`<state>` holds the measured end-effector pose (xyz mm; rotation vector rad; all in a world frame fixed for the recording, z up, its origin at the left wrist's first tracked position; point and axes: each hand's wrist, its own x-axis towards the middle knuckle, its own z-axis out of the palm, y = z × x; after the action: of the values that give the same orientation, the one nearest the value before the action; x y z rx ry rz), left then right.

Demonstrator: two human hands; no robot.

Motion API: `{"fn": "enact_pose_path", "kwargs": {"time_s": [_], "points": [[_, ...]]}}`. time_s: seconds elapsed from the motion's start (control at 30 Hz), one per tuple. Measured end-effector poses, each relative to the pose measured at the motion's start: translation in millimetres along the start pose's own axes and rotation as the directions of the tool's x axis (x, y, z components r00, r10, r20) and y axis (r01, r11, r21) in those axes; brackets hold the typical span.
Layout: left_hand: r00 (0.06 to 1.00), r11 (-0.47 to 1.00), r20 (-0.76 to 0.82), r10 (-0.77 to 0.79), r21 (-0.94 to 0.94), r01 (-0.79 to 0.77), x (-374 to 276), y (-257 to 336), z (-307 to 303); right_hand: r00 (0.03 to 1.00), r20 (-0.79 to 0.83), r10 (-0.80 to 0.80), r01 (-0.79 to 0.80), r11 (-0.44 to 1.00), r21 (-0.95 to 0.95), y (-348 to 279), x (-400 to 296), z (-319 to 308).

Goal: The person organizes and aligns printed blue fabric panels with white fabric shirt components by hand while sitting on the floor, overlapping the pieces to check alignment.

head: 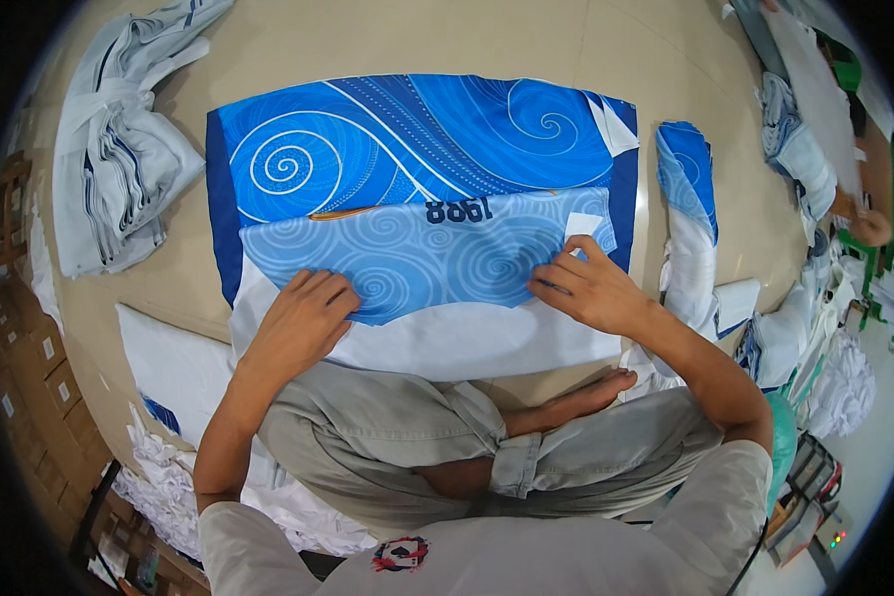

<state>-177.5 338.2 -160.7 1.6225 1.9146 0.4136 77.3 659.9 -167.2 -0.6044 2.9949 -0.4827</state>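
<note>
A light blue fabric panel (432, 261) with a swirl print lies in front of me, bearing dark printed digits at its far edge. Beneath it spreads a larger stack of bright blue swirl-printed fabric (387, 141) with navy side strips and a white portion on my side. My left hand (302, 316) has its fingers curled on the panel's near left edge, thumb hidden. Toward the near right edge, my right hand (592, 287) grips the panel with bent fingers. One of its fingers is beside a small white paper tag (582, 224). Another white slip (615, 127) rests at the far right corner.
Tied pale fabric bundles (130, 149) lie at left on the tiled floor (492, 37). A rolled blue and white cloth (689, 216) is at right. White scraps (156, 492) sit by cardboard boxes (41, 372). Another person's hand (870, 227) appears at far right.
</note>
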Motion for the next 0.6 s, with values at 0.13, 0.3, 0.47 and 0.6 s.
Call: {"fn": "enact_pose_path", "kwargs": {"time_s": [0.13,0.3,0.47,0.6], "points": [[1.0,1.0,0.009,-0.02,-0.011,0.02,1,1,0,1.0,0.0,0.013,-0.013,1.0,-0.006,-1,0,0],[0.998,0.999,0.03,-0.048,0.008,0.048,-4,2,-2,0.998,0.032,0.049,-0.049,0.999,-0.015,-2,-3,3],[0.997,0.996,-0.027,-0.07,0.054,0.072,-7,6,-3,0.998,0.041,0.051,-0.048,0.996,-0.07,-7,-2,3],[0.994,0.99,-0.042,-0.096,0.095,0.1,-9,8,-4,0.991,-0.031,0.13,-0.132,0.989,-0.071,-14,-8,6]]}}
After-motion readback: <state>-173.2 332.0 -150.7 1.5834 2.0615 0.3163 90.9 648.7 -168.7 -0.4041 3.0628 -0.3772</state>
